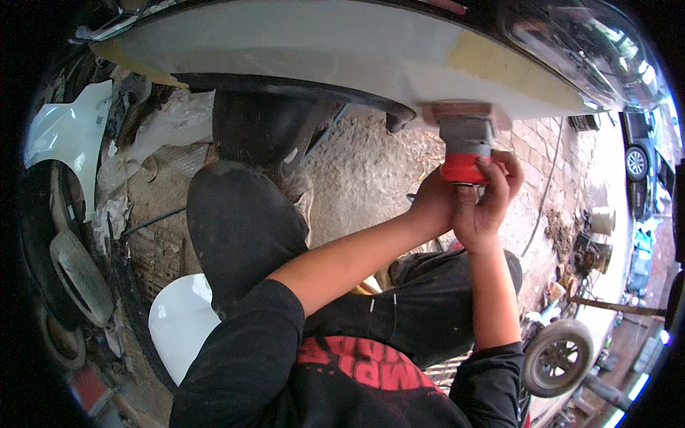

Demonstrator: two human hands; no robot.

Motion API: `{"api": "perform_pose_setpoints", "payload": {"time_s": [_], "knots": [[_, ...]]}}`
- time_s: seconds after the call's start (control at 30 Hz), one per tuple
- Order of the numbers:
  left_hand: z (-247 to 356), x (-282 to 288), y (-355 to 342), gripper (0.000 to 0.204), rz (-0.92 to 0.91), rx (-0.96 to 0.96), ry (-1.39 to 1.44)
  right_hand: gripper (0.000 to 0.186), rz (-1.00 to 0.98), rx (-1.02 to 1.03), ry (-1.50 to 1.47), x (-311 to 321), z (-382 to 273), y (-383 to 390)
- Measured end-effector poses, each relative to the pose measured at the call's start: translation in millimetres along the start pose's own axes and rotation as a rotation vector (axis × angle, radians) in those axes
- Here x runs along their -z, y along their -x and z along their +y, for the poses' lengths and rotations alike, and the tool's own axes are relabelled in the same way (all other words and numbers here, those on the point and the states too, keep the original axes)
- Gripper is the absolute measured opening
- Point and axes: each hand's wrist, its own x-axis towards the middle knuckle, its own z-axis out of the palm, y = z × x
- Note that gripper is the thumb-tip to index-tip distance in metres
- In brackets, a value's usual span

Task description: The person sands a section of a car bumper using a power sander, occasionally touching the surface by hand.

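Observation:
A red and grey power sander is held with its pad against the lower side of a grey car body panel. Yellowish filler patches show on the panel near the sander. My right hand is closed round the red end, fingers curled over its right side. From the left, my left hand grips the sander too, with its fingers mostly hidden behind the tool and my right hand. The pad's edge looks blurred against the panel.
A black wheel-arch liner hangs beneath the panel, left of the sander. Loose tyres and a pale car fender lie at the left. A wheel and a bucket are at the right. A blue car stands farther off.

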Motion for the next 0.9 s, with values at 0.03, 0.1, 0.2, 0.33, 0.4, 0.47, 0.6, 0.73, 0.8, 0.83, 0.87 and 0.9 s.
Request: {"api": "perform_pose_setpoints", "payload": {"time_s": [0.03,0.1,0.2,0.33,0.4,0.47,0.6,0.73,0.8,0.83,0.87,0.9], "knots": [[4.8,2.8,0.0,0.034,-0.019,0.01,-0.042,0.039,0.007,0.006,-0.035,-0.8,-0.6,-0.9],[2.7,-0.2,-3.3,0.035,0.075,-0.069,-0.078,0.039,0.027,0.031,-0.097,-0.5,-3.5,-8.5],[-23.4,-8.6,-3.6,0.039,0.122,-0.096,-0.141,0.039,-0.025,-0.022,-0.072,-3.0,3.4,0.7],[-21.1,-10.1,-2.8,0.038,0.109,-0.11,-0.149,0.042,0.006,0.004,-0.058,-0.3,1.0,-2.4],[5.5,2.3,-4.2,0.036,0.091,-0.085,-0.106,0.043,0.072,0.052,-0.057,-0.9,-3.0,-8.5],[10.2,5.5,-7.0,0.035,0.12,-0.109,-0.19,0.041,0.123,0.073,-0.12,-3.0,-7.3,-17.5],[-5.0,2.9,-1.4,0.034,0.066,-0.039,-0.169,0.041,0.018,-0.015,-0.097,-3.6,-5.2,-6.7],[-3.4,-2.8,-2.1,0.033,0.068,-0.082,-0.124,0.04,0.028,0.014,-0.08,-0.9,0.5,-3.3],[19.6,6.8,-3.9,0.033,0.039,-0.068,-0.127,0.041,0.08,0.091,0.009,3.7,-6.8,-14.2],[21.9,7.3,-6.5,0.033,0.034,-0.073,-0.17,0.042,0.134,0.112,-0.059,2.0,-9.5,-20.5],[23.4,9.0,-10.6,0.034,0.031,-0.084,-0.22,0.043,0.134,0.113,-0.063,2.6,-12.2,-24.7],[23.4,10.1,-12.0,0.034,0.029,-0.094,-0.27,0.043,0.135,0.114,-0.068,2.5,-13.7,-26.1]]}}
